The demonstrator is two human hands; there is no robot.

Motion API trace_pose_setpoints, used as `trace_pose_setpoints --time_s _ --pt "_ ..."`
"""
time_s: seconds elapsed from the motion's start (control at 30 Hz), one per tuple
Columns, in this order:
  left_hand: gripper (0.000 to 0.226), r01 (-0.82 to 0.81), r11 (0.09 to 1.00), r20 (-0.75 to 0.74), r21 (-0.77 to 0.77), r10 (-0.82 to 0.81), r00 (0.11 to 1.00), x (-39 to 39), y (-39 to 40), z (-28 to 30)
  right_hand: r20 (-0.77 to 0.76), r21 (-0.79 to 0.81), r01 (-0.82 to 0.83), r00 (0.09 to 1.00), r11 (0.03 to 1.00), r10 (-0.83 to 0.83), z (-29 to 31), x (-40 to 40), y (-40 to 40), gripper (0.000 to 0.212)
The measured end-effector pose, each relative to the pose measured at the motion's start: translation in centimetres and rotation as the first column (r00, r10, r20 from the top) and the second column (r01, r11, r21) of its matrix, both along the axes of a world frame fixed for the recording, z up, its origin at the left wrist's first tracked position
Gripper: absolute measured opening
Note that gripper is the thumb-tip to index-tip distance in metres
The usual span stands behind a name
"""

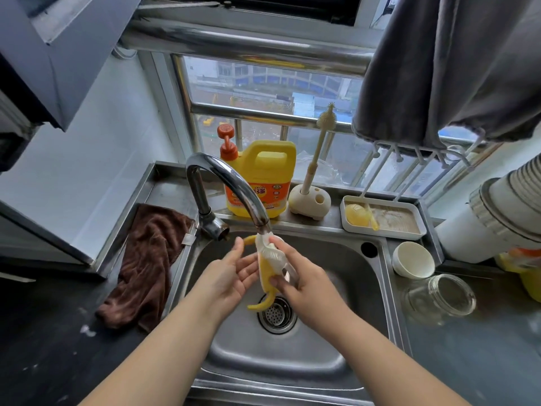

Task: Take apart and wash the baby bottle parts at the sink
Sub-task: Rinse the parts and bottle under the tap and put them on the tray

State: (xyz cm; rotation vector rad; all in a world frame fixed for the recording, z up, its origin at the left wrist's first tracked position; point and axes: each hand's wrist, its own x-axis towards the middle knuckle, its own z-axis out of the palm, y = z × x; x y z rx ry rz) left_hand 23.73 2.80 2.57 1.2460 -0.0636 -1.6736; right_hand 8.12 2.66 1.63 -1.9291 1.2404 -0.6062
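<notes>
Bottle part (pixel 268 271) over steel sink (pixel 336 288), by window (pixel 263 92).

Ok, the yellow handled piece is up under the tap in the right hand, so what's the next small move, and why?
Probably rub it with the left hand. The right hand grips the yellow bottle part right under the faucet spout over the sink, while the left hand is open beside it, palm toward it, holding nothing. Its lower handle hangs over the drain, apparently unrubbed.
</notes>
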Motion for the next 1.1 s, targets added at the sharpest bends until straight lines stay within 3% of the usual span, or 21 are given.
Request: trace_pose_setpoints --time_s 0.17,0.3,0.4,0.5,0.63,0.73,0.8,0.87,1.0,1.1 --pt "0.022 0.263 0.965 0.181 -0.011 -0.257 0.949 -0.4 0.7 -0.3 -0.089 -0.032 -0.013 0.996 0.999 0.011 0.1 1.0 -0.2 0.064" --pt "0.018 0.234 0.972 0.134 -0.030 -0.228 0.964 0.0 0.6 -0.4 -0.168 -0.025 -0.006 0.986 1.000 0.002 0.3 0.9 0.2 0.055" --pt "0.018 0.222 0.975 0.136 -0.026 -0.217 0.967 0.1 0.5 0.0 -0.377 -0.206 -0.081 0.926 0.975 -0.003 0.5 0.0 1.1 0.048" --pt "0.015 0.168 0.985 0.142 -0.028 -0.163 0.976 0.3 0.3 0.1 -0.467 -0.356 -0.158 0.884 0.921 -0.029 0.4 -1.0 1.2 0.044" --pt "0.017 0.215 0.974 0.178 -0.068 -0.201 0.963 -0.1 0.3 0.1 -0.502 -0.396 -0.066 0.851 0.916 -0.156 2.0 -0.7 -1.3 0.045" --pt "0.018 0.191 0.979 0.183 -0.073 -0.175 0.967 0.2 0.0 0.3 -0.399 -0.336 -0.068 0.914 0.939 -0.076 2.1 -1.1 -2.0 0.045" --pt "0.018 0.155 0.986 0.169 -0.063 -0.142 0.975 0.9 -0.3 0.3 -0.467 -0.305 -0.187 0.884 0.934 0.024 2.1 -1.1 -0.8 0.044" --pt "0.020 0.163 0.985 0.179 -0.058 -0.150 0.972 1.3 -0.5 0.3 -0.477 -0.325 -0.186 0.879 0.927 0.009 1.5 -1.4 -0.3 0.042" --pt "0.022 0.178 0.981 0.122 -0.078 -0.168 0.978 1.0 -0.6 0.2 -0.320 -0.231 0.018 0.943 0.973 -0.093 1.3 -1.7 -2.3 0.044" --pt "0.023 0.127 0.986 0.072 -0.111 -0.119 0.990 1.4 -1.2 0.4 -0.375 -0.263 -0.099 0.927 0.960 -0.007 2.1 -0.6 -1.1 0.044"
